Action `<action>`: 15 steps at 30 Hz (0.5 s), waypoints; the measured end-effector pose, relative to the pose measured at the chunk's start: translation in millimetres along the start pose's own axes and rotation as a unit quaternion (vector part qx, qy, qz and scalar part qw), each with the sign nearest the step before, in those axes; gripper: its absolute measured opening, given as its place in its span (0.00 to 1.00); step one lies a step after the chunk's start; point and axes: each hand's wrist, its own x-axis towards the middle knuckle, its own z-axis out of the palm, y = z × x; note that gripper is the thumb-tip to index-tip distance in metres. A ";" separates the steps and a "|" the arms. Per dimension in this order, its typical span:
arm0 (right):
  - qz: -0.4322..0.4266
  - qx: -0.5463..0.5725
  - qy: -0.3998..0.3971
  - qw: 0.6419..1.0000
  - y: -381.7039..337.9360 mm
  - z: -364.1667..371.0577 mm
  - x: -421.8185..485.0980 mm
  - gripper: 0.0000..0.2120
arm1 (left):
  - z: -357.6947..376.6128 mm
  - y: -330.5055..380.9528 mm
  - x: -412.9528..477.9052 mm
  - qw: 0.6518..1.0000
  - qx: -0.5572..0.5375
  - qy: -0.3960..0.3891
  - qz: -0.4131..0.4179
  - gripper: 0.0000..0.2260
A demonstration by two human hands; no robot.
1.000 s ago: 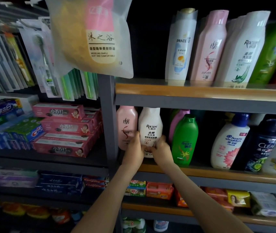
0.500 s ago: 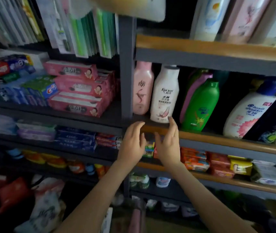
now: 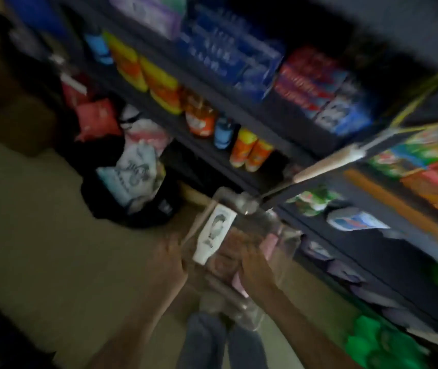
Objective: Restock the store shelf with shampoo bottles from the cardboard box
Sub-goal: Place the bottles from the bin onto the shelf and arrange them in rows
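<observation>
White bottle [image 3: 214, 233] lies in the box [image 3: 288, 245] on the floor beside the shelf [image 3: 327, 167]. Both arms reach down: left hand [image 3: 170, 261] at the box's left edge, right hand [image 3: 255, 266] inside by a pink bottle [image 3: 270, 242]. Blur hides how the fingers are set.

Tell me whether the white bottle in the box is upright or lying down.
Lying down: the white bottle lies flat in the box, label facing up.
</observation>
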 end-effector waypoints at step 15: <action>-0.286 -0.530 -0.089 0.793 24.3 156.3 191.4 0.27 | 122.9 -41.2 31.1 0.996 0.013 0.080 0.025 0.36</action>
